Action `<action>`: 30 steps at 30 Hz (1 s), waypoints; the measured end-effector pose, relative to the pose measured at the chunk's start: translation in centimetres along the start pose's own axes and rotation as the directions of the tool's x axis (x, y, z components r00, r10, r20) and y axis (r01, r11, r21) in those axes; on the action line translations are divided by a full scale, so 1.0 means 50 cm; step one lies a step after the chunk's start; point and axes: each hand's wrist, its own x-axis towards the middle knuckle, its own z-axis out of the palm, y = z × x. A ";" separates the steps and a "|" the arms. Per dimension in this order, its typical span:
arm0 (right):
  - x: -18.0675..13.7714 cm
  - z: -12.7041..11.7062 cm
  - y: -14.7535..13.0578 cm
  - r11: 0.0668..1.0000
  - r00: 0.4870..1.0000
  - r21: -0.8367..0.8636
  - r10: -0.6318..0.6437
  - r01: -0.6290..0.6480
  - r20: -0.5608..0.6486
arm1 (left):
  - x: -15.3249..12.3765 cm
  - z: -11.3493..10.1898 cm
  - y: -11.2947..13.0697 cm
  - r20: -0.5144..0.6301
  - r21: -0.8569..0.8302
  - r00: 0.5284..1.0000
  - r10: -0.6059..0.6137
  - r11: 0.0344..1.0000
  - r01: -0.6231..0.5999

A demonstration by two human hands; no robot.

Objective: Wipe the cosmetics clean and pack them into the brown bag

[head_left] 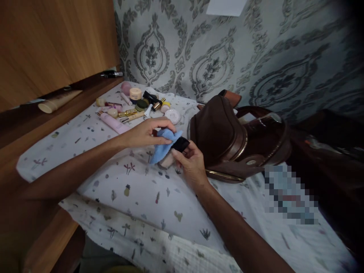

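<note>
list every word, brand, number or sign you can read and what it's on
No text is legible.
Round cream jar with dark band: too small.
Pale pink plastic tube: too blurred.
Black object in the right hand: no readable print.
Pixelated rectangular item: unreadable.

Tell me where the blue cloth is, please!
In the head view, the blue cloth is near the middle, held in the left hand, next to the black item in the right hand and left of the brown bag.
</note>
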 end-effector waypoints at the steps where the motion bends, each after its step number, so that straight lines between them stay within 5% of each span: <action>1: 0.000 0.000 0.000 1.000 1.000 -0.012 -0.012 0.012 0.003 | 0.000 0.007 0.005 -0.027 0.029 0.999 0.037 0.999 -0.037; 4: 0.001 -0.002 0.001 0.999 1.000 -0.030 -0.026 0.026 -0.002 | 0.000 0.017 0.006 0.028 0.074 0.994 0.102 0.992 -0.104; 9: 0.007 -0.005 0.004 1.000 1.000 0.020 0.011 -0.011 0.016 | -0.002 0.003 -0.017 0.199 0.062 0.980 0.014 0.998 -0.026; 15: 0.005 -0.005 0.001 0.999 0.999 0.037 0.035 -0.036 0.024 | -0.002 -0.008 -0.029 0.439 -0.015 0.897 -0.056 0.997 0.069; 23: -0.002 -0.001 -0.005 0.998 0.998 -0.004 0.065 -0.065 -0.023 | -0.004 -0.017 -0.031 0.554 0.017 0.824 -0.115 0.992 0.126; 27: -0.002 -0.004 -0.005 0.995 0.995 0.020 0.096 -0.096 0.024 | -0.003 -0.024 -0.017 0.493 -0.046 0.863 -0.111 0.987 0.153; 30: 0.000 -0.003 -0.003 0.992 0.994 0.088 0.087 -0.092 0.060 | -0.001 -0.014 -0.001 0.192 -0.061 0.977 -0.092 0.993 0.106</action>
